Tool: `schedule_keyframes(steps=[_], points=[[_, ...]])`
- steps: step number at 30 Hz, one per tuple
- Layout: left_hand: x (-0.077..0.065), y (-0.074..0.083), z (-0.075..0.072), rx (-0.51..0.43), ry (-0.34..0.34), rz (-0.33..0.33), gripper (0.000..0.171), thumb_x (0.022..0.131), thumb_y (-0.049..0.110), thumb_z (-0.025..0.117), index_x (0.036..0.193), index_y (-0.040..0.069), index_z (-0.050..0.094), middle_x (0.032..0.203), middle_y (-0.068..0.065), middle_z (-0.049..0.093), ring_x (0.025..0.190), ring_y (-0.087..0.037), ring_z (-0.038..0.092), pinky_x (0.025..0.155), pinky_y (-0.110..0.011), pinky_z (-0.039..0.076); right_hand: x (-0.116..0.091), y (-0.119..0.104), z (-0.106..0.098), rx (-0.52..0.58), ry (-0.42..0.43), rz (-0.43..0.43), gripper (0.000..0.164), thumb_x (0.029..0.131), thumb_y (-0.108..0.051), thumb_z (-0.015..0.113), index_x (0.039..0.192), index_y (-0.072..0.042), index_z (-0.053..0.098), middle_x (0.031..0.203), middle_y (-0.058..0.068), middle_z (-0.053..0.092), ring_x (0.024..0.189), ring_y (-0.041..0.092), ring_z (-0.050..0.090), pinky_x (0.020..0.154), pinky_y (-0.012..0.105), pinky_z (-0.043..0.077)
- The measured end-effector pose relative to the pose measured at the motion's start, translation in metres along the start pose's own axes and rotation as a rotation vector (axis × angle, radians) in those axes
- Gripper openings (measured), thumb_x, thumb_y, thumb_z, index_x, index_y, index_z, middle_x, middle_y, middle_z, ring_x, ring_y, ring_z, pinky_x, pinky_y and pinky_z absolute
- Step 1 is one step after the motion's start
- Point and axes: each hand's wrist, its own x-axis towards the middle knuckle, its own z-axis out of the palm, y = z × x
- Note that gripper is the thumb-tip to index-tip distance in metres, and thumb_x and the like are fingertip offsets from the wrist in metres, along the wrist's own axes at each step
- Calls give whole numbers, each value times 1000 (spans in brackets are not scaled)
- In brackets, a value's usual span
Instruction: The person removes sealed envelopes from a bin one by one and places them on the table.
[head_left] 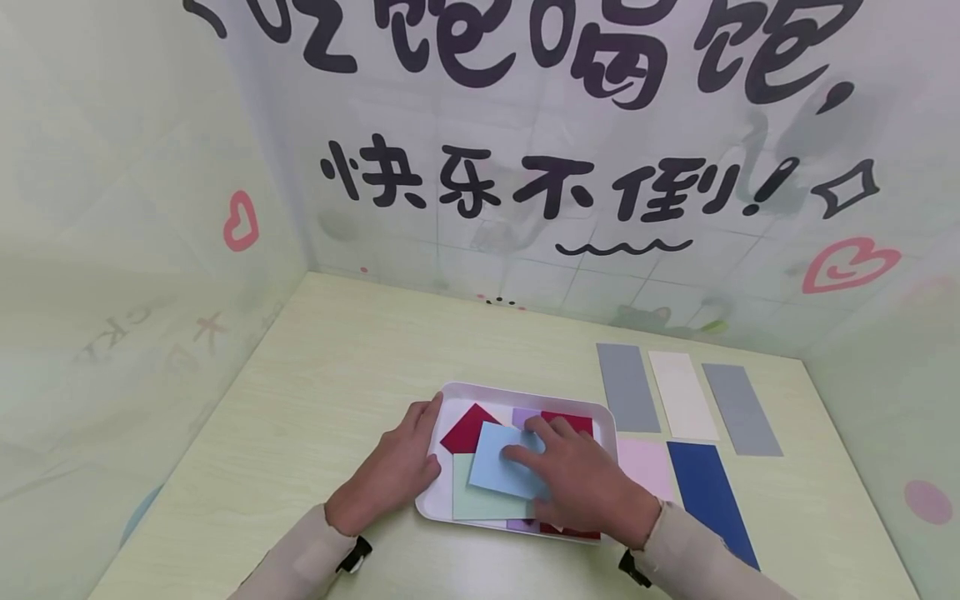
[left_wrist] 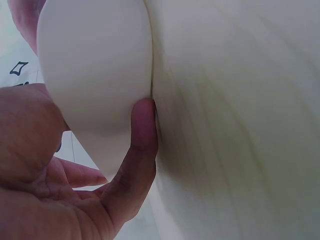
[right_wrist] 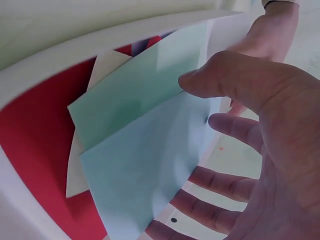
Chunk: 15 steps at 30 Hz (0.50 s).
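Several cards (head_left: 469, 426) lie in the white tray (head_left: 525, 394) (left hand (head_left: 397, 462) grips it); right hand (head_left: 583, 468) holds blue card (head_left: 497, 468)

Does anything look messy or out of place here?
In the white tray, the left red card sits turned cornerwise among overlapping cards, unlike the strips laid in rows at right. Nothing looks spilled or torn.

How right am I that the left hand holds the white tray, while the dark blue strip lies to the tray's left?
Only the side is wrong: the left hand holds the white tray, but the dark blue strip lies to the tray's right, as the head view shows.
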Motion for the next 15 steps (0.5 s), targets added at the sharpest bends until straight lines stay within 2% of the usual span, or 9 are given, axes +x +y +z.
schedule_keyframes(steps=[7,10,15], points=[[0,-1,1,1,28,38,78,87,6,65,154,-1,25,141,-14,42,93,-20,63,77,-28,54,-7,11,-4,-39,77,-10,60,72,-34,75,129,-32,60,131,7,49,117,26,47,88,43,50],[-1,-2,1,3,41,56,78,87,5,64,154,-2,25,140,-15,43,89,-20,63,75,-27,54,-10,14,-7,-33,79,9,59,72,-33,75,129,-32,60,133,8,49,118,29,48,85,46,51],[-1,-2,1,9,59,75,77,86,4,64,153,-3,27,139,-15,44,85,-20,64,74,-28,54,-15,18,-10,-20,74,53,57,74,-32,74,130,-33,60,139,8,47,119,31,47,84,45,52]])
